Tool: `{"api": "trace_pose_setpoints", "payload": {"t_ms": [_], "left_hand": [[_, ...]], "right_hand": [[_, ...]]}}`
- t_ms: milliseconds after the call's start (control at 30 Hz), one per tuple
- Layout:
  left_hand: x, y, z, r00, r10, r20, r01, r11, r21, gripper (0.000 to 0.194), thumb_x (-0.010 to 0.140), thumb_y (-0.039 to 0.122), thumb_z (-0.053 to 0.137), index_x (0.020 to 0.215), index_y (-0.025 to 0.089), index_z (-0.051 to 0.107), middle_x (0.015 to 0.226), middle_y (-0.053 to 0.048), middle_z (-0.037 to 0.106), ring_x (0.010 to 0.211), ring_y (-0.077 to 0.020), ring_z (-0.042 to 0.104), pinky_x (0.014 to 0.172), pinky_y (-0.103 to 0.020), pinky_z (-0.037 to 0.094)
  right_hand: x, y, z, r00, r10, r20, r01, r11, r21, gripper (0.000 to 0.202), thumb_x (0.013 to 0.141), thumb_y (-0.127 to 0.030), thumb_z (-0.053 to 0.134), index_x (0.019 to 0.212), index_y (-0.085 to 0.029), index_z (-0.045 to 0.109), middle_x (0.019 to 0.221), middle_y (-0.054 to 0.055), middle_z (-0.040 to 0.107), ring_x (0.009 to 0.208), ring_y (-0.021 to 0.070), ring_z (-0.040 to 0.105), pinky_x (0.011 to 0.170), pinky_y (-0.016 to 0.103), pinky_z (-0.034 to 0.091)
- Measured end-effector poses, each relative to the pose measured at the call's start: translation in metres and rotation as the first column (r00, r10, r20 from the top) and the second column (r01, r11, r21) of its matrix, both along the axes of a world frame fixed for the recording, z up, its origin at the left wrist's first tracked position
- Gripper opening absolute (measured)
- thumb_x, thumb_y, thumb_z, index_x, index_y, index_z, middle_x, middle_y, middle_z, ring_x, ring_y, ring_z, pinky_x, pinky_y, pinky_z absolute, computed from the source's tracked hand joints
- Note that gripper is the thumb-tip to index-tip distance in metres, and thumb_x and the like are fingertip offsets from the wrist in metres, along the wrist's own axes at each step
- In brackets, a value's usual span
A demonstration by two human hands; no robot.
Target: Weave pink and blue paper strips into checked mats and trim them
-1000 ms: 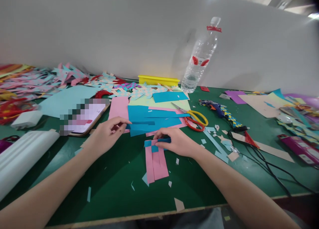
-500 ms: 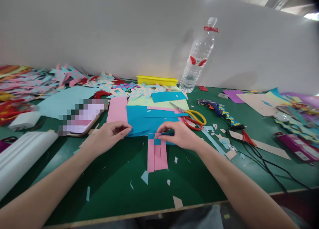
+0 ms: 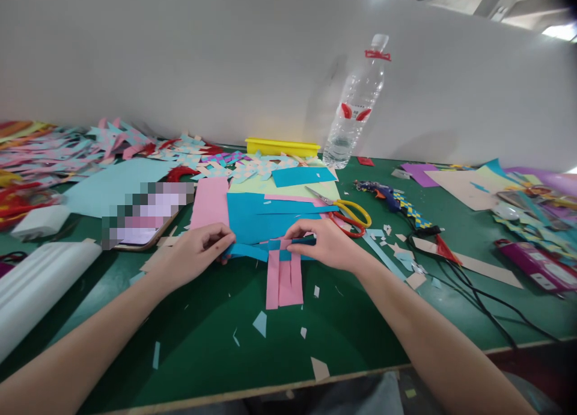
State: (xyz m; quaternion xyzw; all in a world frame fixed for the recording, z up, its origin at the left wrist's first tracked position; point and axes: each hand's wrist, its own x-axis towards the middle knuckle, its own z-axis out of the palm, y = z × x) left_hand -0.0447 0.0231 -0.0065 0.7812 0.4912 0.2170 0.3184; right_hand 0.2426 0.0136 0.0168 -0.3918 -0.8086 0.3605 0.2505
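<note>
Between my hands is a small woven paper piece [image 3: 284, 282], with pink strips hanging down and blue strips crossing its top. A blue paper strip [image 3: 247, 251] runs from its left side to my left hand [image 3: 202, 246], whose thumb and forefinger pinch the strip's end. My right hand [image 3: 322, 243] grips the top right of the woven piece, fingertips on the crossing strips. A dark blue strip end shows under those fingers. Behind lie a blue paper sheet [image 3: 246, 216], a pink sheet [image 3: 210, 201] and scissors [image 3: 349, 210] with yellow and red handles.
A water bottle [image 3: 354, 108] leans by the wall. At left are a phone [image 3: 153, 216], a white roll [image 3: 49, 288] and heaped paper strips [image 3: 49, 153]. Cables [image 3: 469, 295] and a purple box [image 3: 536, 267] lie at right. Paper scraps dot the green table [image 3: 216, 355].
My left hand has drawn the blue strip a little down and toward the left, so it now shows stretched beside the woven piece. My right hand keeps its grip.
</note>
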Motion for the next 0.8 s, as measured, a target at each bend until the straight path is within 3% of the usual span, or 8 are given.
{"api": "trace_pose_setpoints", "payload": {"t_ms": [133,333,500,800], "left_hand": [[0.003,-0.004,0.004,0.999,-0.033,-0.009,0.033,0.999,0.000,0.041,0.093,0.050,0.042,0.070,0.020,0.058,0.063,0.000,0.065,0.056,-0.0139,0.058,0.058,-0.025,0.048],[0.002,-0.008,0.004,0.977,-0.183,0.106,0.192,0.978,-0.086,0.051,0.095,0.057,0.031,0.089,0.019,0.065,0.073,-0.004,0.069,0.063,-0.0179,0.064,0.064,-0.029,0.052],[0.003,-0.009,0.005,0.953,-0.272,0.134,0.291,0.946,-0.146,0.044,0.094,0.055,0.038,0.095,0.021,0.067,0.085,-0.005,0.070,0.068,-0.0173,0.064,0.063,-0.026,0.052],[0.003,-0.012,0.008,0.952,-0.293,0.088,0.304,0.937,-0.170,0.031,0.088,0.049,0.051,0.096,0.023,0.067,0.082,-0.003,0.068,0.061,-0.0151,0.060,0.055,-0.024,0.049]], "right_hand": [[0.001,0.000,0.000,1.000,-0.023,0.017,0.023,1.000,0.008,0.013,0.087,-0.030,0.063,0.095,-0.021,0.067,0.097,0.002,0.071,0.089,0.0154,0.065,0.081,0.031,0.051],[0.000,0.001,-0.005,1.000,-0.004,0.000,0.004,1.000,0.013,0.013,0.087,-0.030,0.062,0.096,-0.022,0.067,0.098,0.002,0.071,0.091,0.0154,0.065,0.085,0.032,0.051],[-0.004,0.000,-0.013,1.000,-0.015,0.015,0.015,1.000,0.006,0.014,0.087,-0.030,0.063,0.097,-0.020,0.067,0.099,0.003,0.071,0.091,0.0164,0.065,0.079,0.030,0.052],[-0.006,-0.001,-0.015,0.997,-0.024,0.078,0.024,1.000,-0.008,0.013,0.087,-0.030,0.063,0.097,-0.022,0.066,0.099,0.002,0.072,0.090,0.0157,0.066,0.076,0.029,0.051]]}}
